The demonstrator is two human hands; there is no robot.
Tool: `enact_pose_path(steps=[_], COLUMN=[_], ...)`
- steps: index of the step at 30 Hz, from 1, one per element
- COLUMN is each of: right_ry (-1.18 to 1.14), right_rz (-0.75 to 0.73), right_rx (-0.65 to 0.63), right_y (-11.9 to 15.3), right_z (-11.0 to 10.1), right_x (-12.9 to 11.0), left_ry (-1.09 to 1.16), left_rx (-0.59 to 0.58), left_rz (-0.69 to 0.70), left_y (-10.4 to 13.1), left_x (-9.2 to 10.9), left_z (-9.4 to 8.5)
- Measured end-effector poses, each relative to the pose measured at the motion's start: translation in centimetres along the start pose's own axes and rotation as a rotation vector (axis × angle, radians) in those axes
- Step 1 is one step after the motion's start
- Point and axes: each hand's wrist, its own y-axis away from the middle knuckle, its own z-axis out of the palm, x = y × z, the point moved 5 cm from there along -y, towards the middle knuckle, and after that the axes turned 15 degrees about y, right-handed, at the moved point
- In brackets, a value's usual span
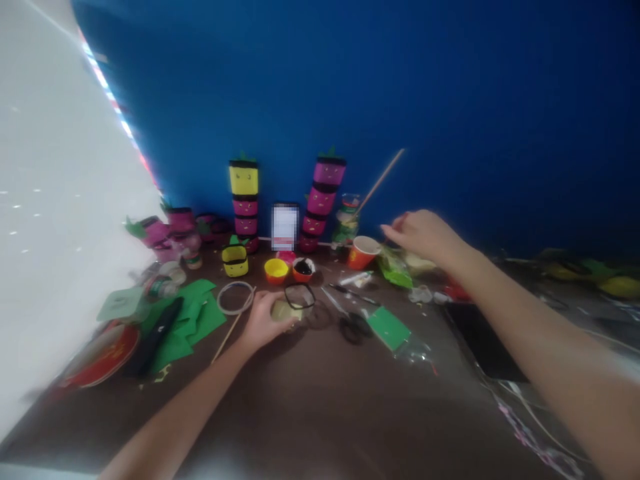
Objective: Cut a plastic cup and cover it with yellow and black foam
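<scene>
My left hand (267, 317) is wrapped round a pale yellowish cup-like piece (286, 312) at the table's middle. A black ring (299, 296) shows at that piece's upper right. My right hand (417, 233) is raised over the back right of the table, near a green packet (395, 268) and an orange-red paper cup (364, 253). Its fingers look bent together, and blur hides whether anything is between them. Between the hands lie scissors (354, 327) and a green sheet (389, 328). Yellow (277, 270) and black (303, 269) paint cups stand behind the left hand.
Stacked purple and yellow faced pieces (244, 179) and a purple stack (321, 200) stand at the back, with a phone (285, 227) between them. Green sheets (193, 320) and a red-rimmed bowl (103, 357) lie left. A dark tablet (483, 340) lies under the right forearm.
</scene>
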Motion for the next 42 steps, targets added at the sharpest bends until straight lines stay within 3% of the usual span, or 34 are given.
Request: enact_pose_path(steps=[3,6,10,14,17,21,27,32,37,42], right_ry=[0.063,-0.055,-0.355,-0.680,-0.779,-0.724,-0.693,-0.666,-0.701,-0.516], right_rz=[0.061,0.133,0.192,0.258,0.347,0.370,0.380,0.409,0.313,0.242], right_rx=[-0.050,0.026,-0.050,-0.237,-0.182,-0.162,-0.170,-0.138,-0.152,-0.164], right_y=[-0.1,-0.7,-1.6,-1.6,-1.4,-1.5,-1.6,-0.7,0.0,0.4], right_z=[-0.5,-0.4,2.6,6.0,6.9,7.2,7.4,5.3,3.5,3.4], right_x=[-0.4,0.2,1.4,1.6,2.2,2.6,2.3,3.2,4.4,5.3], left_ry=[-0.005,-0.004,-0.006,-0.007,0.000,0.006,-0.001,-0.001,-0.006,0.004], left_rx=[-0.007,-0.001,0.006,0.004,0.004,0.008,0.010,0.007,0.005,0.026], left_rz=[-0.010,-0.001,0.017,0.027,0.025,0.023,0.021,0.021,0.006,0.017], left_y=[0.0,0.0,0.1,0.1,0.0,0.0,0.0,0.1,0.1,0.1], left_x=[0.1,0.2,0.1,-0.1,-0.1,0.3,0.3,0.2,0.1,0.2], left_z=[0.0,0.0,0.0,0.0,0.1,0.0,0.0,0.0,0.0,-0.1])
